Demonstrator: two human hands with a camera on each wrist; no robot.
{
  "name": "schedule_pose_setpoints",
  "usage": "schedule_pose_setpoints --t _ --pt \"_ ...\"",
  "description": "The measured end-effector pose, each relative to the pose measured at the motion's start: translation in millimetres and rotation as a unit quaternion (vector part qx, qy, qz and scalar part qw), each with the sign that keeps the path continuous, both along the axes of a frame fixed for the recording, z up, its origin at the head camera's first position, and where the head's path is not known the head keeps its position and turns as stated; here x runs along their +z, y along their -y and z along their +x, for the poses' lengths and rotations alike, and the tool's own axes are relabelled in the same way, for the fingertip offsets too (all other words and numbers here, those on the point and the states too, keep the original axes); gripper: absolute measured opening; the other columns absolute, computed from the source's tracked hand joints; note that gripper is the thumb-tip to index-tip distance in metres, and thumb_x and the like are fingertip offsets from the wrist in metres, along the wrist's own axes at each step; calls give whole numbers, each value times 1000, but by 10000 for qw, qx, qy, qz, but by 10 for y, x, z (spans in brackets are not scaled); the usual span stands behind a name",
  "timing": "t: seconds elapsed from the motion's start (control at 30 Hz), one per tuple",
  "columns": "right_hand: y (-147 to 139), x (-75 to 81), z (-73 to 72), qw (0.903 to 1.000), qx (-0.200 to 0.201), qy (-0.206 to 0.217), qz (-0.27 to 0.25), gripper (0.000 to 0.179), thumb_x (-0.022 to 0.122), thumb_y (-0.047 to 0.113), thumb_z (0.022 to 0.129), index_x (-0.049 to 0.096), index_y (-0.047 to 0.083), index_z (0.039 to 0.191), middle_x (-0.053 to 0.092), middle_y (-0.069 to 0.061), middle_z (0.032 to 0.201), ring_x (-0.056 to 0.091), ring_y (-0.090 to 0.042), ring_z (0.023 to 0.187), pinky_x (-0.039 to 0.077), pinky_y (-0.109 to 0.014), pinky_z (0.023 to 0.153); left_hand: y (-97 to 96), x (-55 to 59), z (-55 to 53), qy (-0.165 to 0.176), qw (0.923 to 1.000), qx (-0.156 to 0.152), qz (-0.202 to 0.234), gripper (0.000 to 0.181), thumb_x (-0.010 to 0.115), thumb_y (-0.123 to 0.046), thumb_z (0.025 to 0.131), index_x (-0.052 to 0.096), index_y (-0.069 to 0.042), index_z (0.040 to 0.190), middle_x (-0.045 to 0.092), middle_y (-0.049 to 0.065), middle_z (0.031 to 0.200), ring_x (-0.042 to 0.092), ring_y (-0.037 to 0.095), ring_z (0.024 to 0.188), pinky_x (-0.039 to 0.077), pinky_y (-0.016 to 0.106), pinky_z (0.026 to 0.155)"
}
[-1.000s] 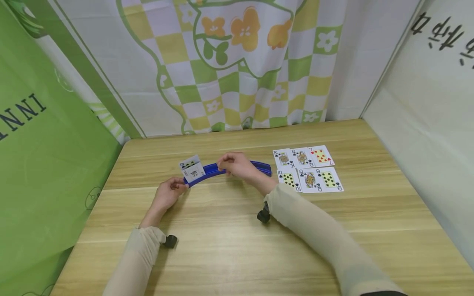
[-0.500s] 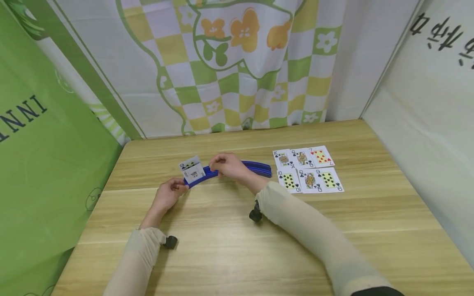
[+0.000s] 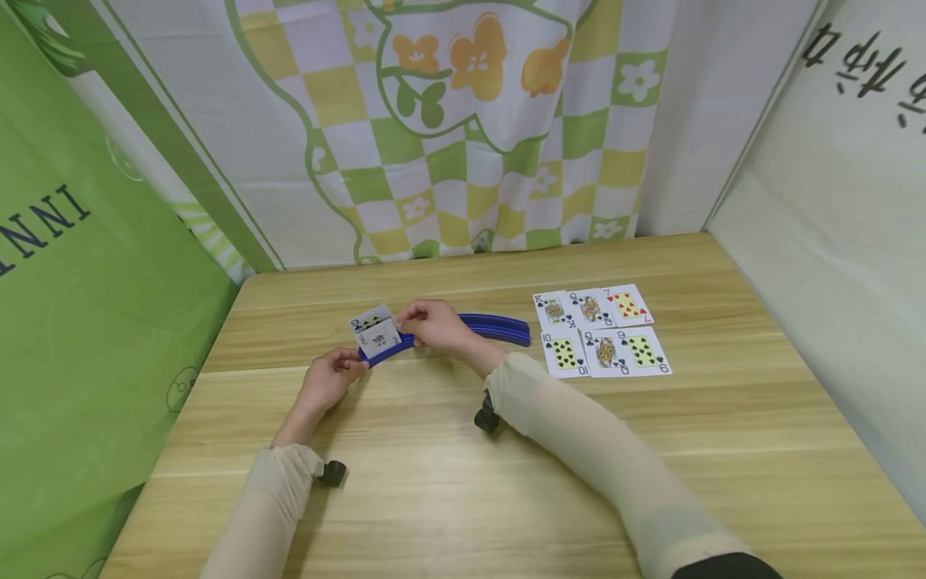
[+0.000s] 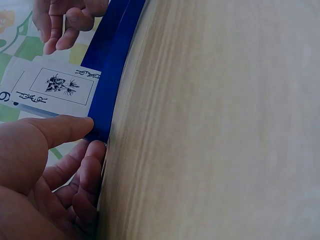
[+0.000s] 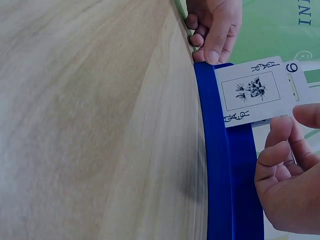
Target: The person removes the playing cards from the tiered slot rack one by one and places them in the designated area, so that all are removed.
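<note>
A curved blue card holder (image 3: pixel 499 328) lies on the table. My left hand (image 3: pixel 329 382) pinches its left end between thumb and fingers. Near that end a joker card (image 3: pixel 379 339) stands tilted in the slot. Behind it rises another card (image 3: pixel 370 318) with black pips; its corner figure could be a 6 or a 9. My right hand (image 3: pixel 436 326) is just right of these cards, over the holder. In the right wrist view its thumb and bent index finger (image 5: pixel 280 129) are parted close to the joker's edge, gripping nothing that I can see.
To the right of the holder lie two rows of face-up playing cards. The back row has a king (image 3: pixel 554 310), a queen (image 3: pixel 589 309) and a red seven (image 3: pixel 627 305). A ten (image 3: pixel 564 355), a queen (image 3: pixel 606 354) and a nine (image 3: pixel 641 351) form the front row. A patterned curtain (image 3: pixel 448 177) hangs behind the table.
My right hand has slid left along the holder, from its middle to beside the joker. The left hand, holder and cards have stayed in place.
</note>
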State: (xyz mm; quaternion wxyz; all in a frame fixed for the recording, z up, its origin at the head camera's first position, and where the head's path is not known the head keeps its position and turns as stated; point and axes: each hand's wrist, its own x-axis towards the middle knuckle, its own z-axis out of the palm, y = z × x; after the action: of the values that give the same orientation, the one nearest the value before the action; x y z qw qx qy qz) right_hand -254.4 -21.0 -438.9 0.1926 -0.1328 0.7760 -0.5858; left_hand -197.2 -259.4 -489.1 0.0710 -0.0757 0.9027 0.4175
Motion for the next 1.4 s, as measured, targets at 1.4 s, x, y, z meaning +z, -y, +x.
schedule_pose_setpoints --t 1.4 --pt "26 22 -55 9963 49 -739 440 11 66 23 97 70 14 102 68 -3 99 64 -17 77 58 -40 72 -1 15 2 23 10000 5 -30 34 66 -28 96 64 -6 122 67 14 109 58 22 94 45 26 72"
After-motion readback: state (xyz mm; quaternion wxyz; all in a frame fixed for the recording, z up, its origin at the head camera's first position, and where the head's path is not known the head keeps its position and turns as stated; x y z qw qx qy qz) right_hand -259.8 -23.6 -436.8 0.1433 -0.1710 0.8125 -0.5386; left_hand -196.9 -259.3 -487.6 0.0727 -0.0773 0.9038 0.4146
